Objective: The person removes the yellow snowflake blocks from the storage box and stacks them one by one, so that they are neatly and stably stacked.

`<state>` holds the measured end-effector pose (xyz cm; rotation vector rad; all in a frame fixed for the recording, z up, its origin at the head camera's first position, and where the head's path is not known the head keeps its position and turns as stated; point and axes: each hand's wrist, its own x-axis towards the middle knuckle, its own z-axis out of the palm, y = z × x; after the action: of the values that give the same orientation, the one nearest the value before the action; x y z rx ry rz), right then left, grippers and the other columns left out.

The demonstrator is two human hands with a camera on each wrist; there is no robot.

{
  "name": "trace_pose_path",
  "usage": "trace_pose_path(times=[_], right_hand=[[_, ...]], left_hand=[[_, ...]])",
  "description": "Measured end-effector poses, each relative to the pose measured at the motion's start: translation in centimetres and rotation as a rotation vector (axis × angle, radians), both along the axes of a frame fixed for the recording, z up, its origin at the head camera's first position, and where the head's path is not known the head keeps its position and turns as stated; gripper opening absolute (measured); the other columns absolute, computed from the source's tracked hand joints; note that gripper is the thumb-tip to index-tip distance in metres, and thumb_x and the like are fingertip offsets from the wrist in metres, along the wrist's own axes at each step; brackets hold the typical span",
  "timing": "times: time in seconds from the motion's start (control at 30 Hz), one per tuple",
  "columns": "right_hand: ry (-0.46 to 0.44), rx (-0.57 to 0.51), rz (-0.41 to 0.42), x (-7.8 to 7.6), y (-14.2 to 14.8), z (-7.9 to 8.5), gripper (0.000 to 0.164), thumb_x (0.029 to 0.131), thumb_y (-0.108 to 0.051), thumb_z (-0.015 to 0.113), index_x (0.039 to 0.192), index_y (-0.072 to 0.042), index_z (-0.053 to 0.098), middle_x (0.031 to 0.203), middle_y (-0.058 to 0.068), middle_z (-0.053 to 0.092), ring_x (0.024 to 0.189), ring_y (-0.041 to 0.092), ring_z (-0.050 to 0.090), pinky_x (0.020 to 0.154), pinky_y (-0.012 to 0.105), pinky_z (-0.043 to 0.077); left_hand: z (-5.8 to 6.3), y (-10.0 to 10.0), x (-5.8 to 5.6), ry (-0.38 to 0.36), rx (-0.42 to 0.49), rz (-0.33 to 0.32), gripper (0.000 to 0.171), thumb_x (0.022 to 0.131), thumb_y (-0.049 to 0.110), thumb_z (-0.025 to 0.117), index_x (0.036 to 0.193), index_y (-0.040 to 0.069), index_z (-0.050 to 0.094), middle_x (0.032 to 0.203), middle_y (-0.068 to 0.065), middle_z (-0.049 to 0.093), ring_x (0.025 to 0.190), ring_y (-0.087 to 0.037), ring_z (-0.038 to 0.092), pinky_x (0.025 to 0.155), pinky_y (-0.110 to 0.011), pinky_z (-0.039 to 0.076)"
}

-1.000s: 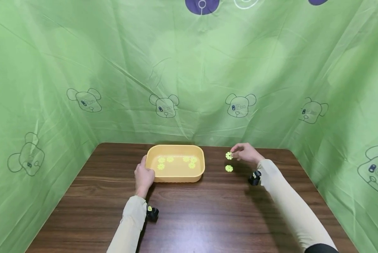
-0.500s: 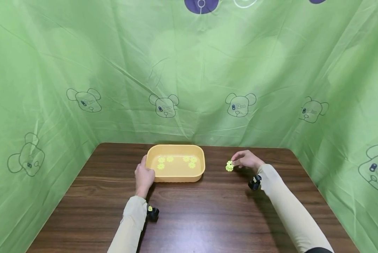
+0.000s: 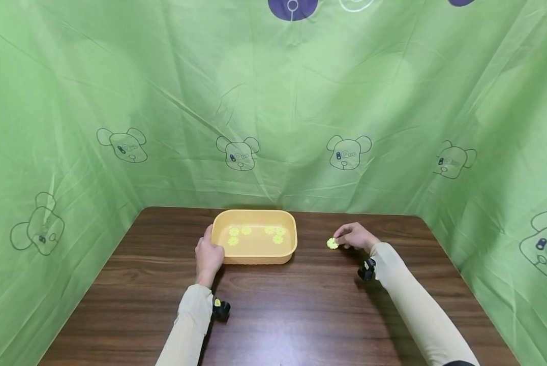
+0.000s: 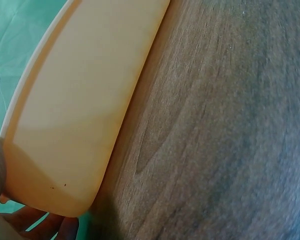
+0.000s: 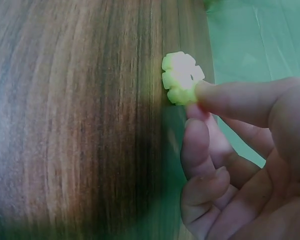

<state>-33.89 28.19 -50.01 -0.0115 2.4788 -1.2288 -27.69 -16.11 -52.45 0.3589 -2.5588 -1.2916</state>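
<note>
A yellow rectangular plastic tub (image 3: pixel 255 259) with rounded corners stands on the table. My left hand (image 3: pixel 208 258) grips its left end, the thumb at the near corner and the fingers (image 4: pixel 45 226) round the end wall. Inside the tub lie several yellow-green flower-shaped pieces (image 3: pixel 233 241), in a left and a right group. To the right of the tub, my right hand (image 3: pixel 355 237) pinches a flower-shaped piece (image 5: pixel 182 72) between thumb and forefinger. It is close over the tabletop and overlaps the spot where a second such piece lay.
The brown wood-grain table (image 3: pixel 273 310) reaches back to a green curtain (image 3: pixel 292 183) printed with bear heads, which also closes off both sides. Black wrist cameras (image 3: pixel 366 269) sit on both wrists.
My right hand has come nearer with the held flower-shaped piece, from behind the one on the table to right over it. The left hand and the tub stay put.
</note>
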Motion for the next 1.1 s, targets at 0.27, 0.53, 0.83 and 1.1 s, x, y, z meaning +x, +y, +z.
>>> trace_pose_path(times=[0.27, 0.53, 0.83, 1.1], right_hand=[[0.038, -0.002, -0.018, 0.02, -0.20, -0.35, 0.023, 0.091, -0.010, 0.072, 0.109, 0.002, 0.069, 0.081, 0.006, 0.067, 0.065, 0.013, 0.057, 0.048, 0.023, 0.036], [0.044, 0.025, -0.036, -0.09, -0.26, -0.60, 0.023, 0.090, -0.011, 0.072, 0.108, 0.003, 0.069, 0.081, 0.005, 0.066, 0.064, 0.013, 0.058, 0.052, 0.025, 0.040], [0.027, 0.062, -0.008, -0.11, -0.38, -0.92, 0.022, 0.091, -0.014, 0.073, 0.107, 0.001, 0.071, 0.078, 0.001, 0.065, 0.065, 0.013, 0.057, 0.058, 0.027, 0.044], [0.040, 0.067, 0.000, 0.04, -0.57, -0.82, 0.022, 0.090, -0.014, 0.073, 0.106, 0.002, 0.071, 0.083, 0.003, 0.067, 0.067, 0.014, 0.058, 0.062, 0.030, 0.047]], left_hand=[[0.02, 0.09, 0.05, 0.004, 0.006, 0.007, 0.072, 0.083, -0.001, 0.043, 0.154, 0.011, 0.042, 0.128, -0.033, 0.056, 0.117, -0.051, 0.054, 0.101, -0.061, 0.042], [-0.04, 0.11, -0.03, -0.007, 0.018, 0.003, 0.072, 0.083, -0.001, 0.043, 0.154, 0.010, 0.041, 0.129, -0.033, 0.056, 0.119, -0.051, 0.053, 0.102, -0.061, 0.041], [0.17, 0.16, 0.11, -0.021, 0.043, 0.006, 0.071, 0.084, -0.001, 0.042, 0.155, 0.010, 0.040, 0.130, -0.031, 0.054, 0.121, -0.049, 0.052, 0.104, -0.059, 0.040], [0.32, 0.26, 0.26, -0.024, 0.054, 0.001, 0.072, 0.085, -0.002, 0.041, 0.155, 0.011, 0.039, 0.131, -0.031, 0.054, 0.123, -0.048, 0.051, 0.105, -0.059, 0.040]])
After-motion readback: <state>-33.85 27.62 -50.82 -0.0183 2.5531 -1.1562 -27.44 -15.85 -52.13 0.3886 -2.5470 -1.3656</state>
